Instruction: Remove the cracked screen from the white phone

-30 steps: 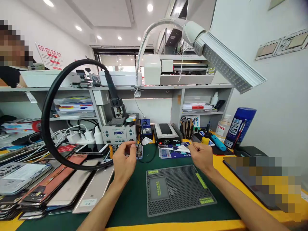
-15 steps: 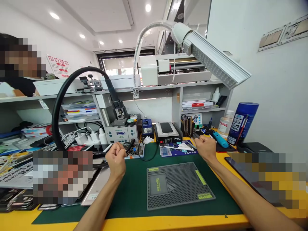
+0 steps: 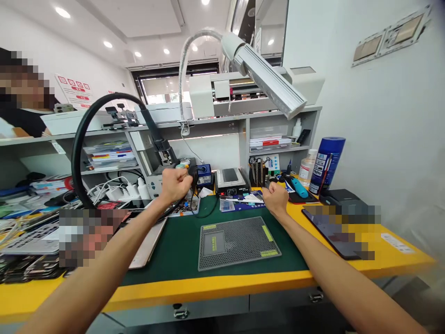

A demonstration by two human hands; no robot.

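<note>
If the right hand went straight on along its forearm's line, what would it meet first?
Most likely the black tool holder, which stands up and left of the right hand in the picture, though the depth between them is unclear.

Grn mat (image 3: 181, 248) on ylw tbl (image 3: 222, 287)

On the white poster (image 3: 74, 92) at the left wall, four large characters can be read: "回收价格". The lines under them are too small for reading. The perforated grey mat (image 3: 243, 246) bears yellow-green characters, and white print stands on the blue spray can (image 3: 321, 169) and the blue sheet (image 3: 236, 207), but these words are not legible.
</note>
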